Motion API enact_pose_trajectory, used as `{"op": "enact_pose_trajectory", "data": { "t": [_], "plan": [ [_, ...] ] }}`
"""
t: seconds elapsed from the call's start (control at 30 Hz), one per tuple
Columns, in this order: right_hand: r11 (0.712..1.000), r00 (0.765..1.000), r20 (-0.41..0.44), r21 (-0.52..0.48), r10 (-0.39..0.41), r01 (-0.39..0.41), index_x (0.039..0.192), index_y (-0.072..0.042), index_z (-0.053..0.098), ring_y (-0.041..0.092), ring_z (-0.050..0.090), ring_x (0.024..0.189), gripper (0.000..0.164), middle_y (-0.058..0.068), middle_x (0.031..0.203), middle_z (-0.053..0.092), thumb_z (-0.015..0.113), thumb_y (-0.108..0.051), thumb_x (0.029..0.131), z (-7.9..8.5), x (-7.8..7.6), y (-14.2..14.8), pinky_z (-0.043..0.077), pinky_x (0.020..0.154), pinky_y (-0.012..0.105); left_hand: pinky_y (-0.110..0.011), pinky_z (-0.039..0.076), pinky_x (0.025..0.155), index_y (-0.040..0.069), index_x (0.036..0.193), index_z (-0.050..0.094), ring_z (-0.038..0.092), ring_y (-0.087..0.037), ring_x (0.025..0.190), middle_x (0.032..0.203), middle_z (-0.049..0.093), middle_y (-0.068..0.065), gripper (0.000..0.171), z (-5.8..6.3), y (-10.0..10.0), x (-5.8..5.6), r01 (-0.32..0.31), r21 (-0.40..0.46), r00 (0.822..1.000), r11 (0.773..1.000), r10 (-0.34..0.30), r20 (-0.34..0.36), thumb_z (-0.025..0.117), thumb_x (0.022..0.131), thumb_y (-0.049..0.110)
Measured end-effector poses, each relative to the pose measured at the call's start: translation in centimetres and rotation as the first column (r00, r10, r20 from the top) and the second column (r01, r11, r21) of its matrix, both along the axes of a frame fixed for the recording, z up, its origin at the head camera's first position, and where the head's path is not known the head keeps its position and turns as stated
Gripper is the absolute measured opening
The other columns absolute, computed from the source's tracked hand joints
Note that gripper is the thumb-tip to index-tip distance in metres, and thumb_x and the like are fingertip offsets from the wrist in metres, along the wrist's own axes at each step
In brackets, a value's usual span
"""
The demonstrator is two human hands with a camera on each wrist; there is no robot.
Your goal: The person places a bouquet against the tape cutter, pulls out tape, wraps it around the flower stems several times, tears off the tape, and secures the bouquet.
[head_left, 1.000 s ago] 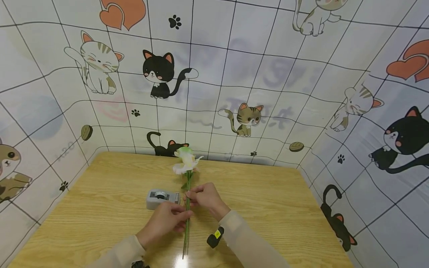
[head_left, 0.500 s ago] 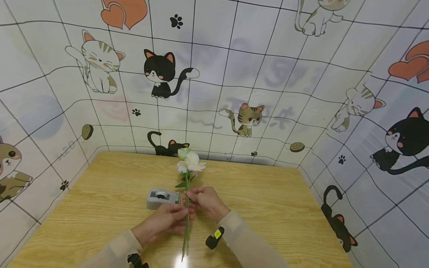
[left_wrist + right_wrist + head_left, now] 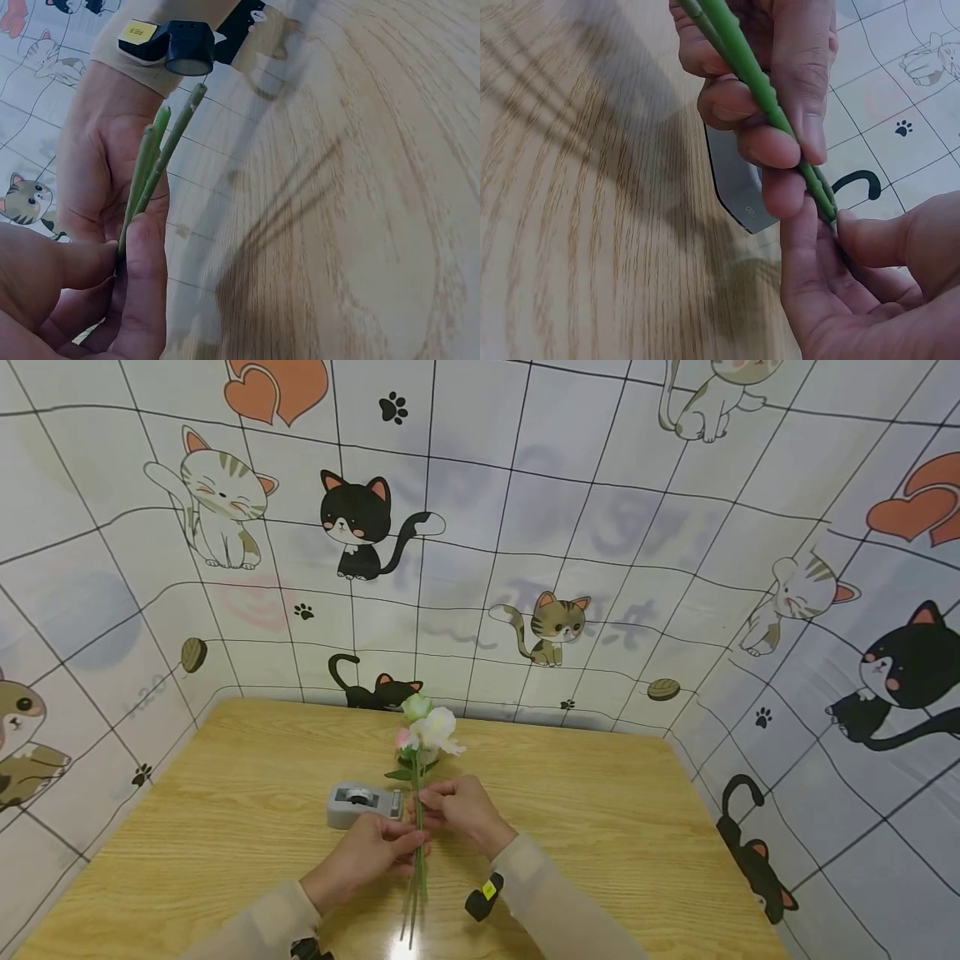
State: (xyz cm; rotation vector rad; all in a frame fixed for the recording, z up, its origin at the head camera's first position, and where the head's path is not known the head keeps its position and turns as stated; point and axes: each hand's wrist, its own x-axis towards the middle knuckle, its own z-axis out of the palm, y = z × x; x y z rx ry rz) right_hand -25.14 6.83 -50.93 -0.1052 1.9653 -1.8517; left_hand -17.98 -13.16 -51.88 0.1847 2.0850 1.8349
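A small bunch of artificial-looking flowers is held upright between both hands over the table. Its heads are a white flower (image 3: 437, 731), a pale green one (image 3: 416, 706) and a pink one (image 3: 402, 738), with a few green leaves below. My left hand (image 3: 365, 853) pinches the lower stems (image 3: 166, 150) between thumb and fingers; three cut ends show in the left wrist view. Just above it, my right hand (image 3: 468, 812) pinches the same stems between thumb (image 3: 877, 238) and fingers. Part of the stems is hidden by the fingers.
Left of the stems, a grey tape dispenser (image 3: 348, 810) stands on the wooden table (image 3: 570, 827). A cat-patterned cloth (image 3: 480, 527) surrounds the table at the back and sides. Each wrist wears a black camera (image 3: 482, 902).
The bunch has turned within the hands: the white flower has shifted right and a pink one has come into sight. The lower stem ends have spread a little. Both hands keep nearly the same place.
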Motion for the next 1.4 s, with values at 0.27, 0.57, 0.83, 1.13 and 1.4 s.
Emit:
{"op": "enact_pose_trajectory", "data": {
  "t": [0.27,0.57,0.83,1.13,1.4],
  "plan": [
    [0.995,0.997,-0.079,0.092,-0.017,0.024,0.122,0.014,0.083,0.023,0.088,0.093,0.024,0.03,0.114,0.087,0.071,-0.006,0.115,0.7,0.7,-0.5,0.075,0.09,0.042,-0.033,0.072,0.072,-0.006,0.11,0.089,0.083,-0.014,0.08,0.097,0.089,-0.014,0.022,0.7,0.5,0.6,-0.075,-0.15,0.989,0.986,0.054,-0.135,0.077,0.113,0.012],
    [0.985,0.992,-0.111,0.151,-0.065,0.081,0.121,0.014,0.082,0.02,0.085,0.079,0.024,0.027,0.097,0.087,0.072,-0.007,0.114,1.6,1.0,-1.5,0.075,0.077,0.038,-0.02,0.057,0.053,0.005,0.092,0.091,0.081,-0.018,0.063,0.078,0.085,-0.004,0.016,1.0,0.9,0.8,-0.174,-0.306,0.963,0.936,0.098,-0.249,0.083,0.105,0.008],
    [0.969,0.985,-0.167,0.234,-0.038,0.077,0.116,0.007,0.084,0.025,0.086,0.078,0.023,0.019,0.091,0.087,0.083,-0.015,0.11,1.9,1.0,-1.8,0.073,0.071,0.035,-0.017,0.037,0.045,0.014,0.071,0.084,0.06,0.001,0.047,0.056,0.074,0.005,0.029,1.1,1.4,0.9,-0.258,-0.422,0.912,0.869,0.075,-0.404,0.089,0.099,0.008],
    [0.973,0.99,-0.133,0.219,-0.045,0.073,0.116,0.006,0.085,0.012,0.079,0.072,0.02,0.016,0.091,0.087,0.082,-0.012,0.11,0.7,0.3,-2.1,0.073,0.072,0.034,-0.019,0.04,0.047,0.014,0.076,0.087,0.062,-0.001,0.05,0.058,0.075,0.005,0.022,1.1,1.6,0.8,-0.274,-0.463,0.902,0.843,0.058,-0.428,0.091,0.097,0.011],
    [0.979,0.997,-0.062,0.194,-0.05,0.062,0.115,0.005,0.084,0.009,0.076,0.073,0.02,0.014,0.095,0.088,0.08,-0.014,0.112,0.2,-0.1,-2.3,0.072,0.072,0.03,-0.019,0.05,0.048,0.012,0.082,0.088,0.069,-0.001,0.053,0.07,0.083,0.004,0.017,0.7,0.9,0.6,-0.239,-0.39,0.904,0.889,0.058,-0.423,0.094,0.098,0.015]
  ]
}}
